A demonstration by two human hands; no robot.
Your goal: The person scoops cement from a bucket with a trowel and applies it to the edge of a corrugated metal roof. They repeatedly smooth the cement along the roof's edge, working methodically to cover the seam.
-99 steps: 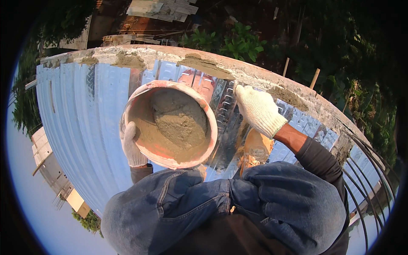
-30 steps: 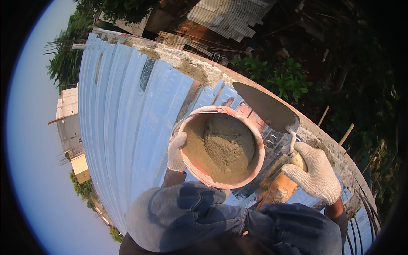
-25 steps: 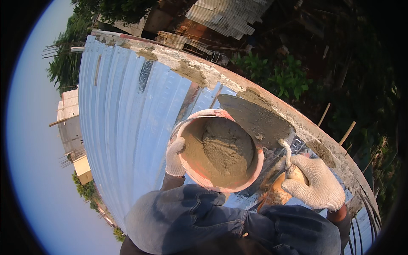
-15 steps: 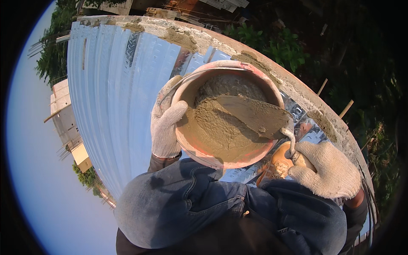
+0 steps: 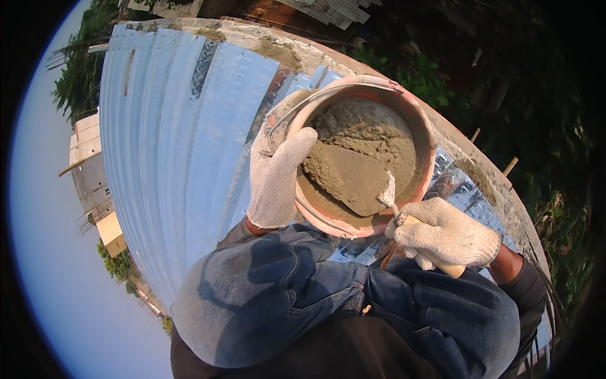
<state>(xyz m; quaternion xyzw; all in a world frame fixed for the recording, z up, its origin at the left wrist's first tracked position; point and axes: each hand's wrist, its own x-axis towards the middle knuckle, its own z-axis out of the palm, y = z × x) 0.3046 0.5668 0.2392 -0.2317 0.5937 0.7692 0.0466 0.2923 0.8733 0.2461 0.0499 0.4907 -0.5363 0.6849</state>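
A round, reddish bucket (image 5: 426, 136) with a wire handle sits tilted in front of my knees, partly filled with wet grey-brown mortar (image 5: 372, 123). My left hand (image 5: 278, 167), in a white knitted glove, grips the bucket's left rim, thumb over the inside and fingers round the outer wall. In my gloved right hand (image 5: 445, 234) is a trowel (image 5: 353, 180), held by its handle near the bucket's lower right rim. Its mortar-coated blade lies down in the mortar, pointing left toward my left thumb.
Ribbed shiny metal decking (image 5: 170, 126) spreads under and left of the bucket. A rough masonry edge (image 5: 328, 60) with mortar patches curves along the far and right sides. Beyond it are a dark drop with plants (image 5: 426, 79) and wooden sticks (image 5: 510, 166). Buildings (image 5: 91, 164) stand far left.
The bucket and my left hand have shifted right and slightly away. My right hand has moved left and away, and the trowel blade has gone from above the mortar down into it.
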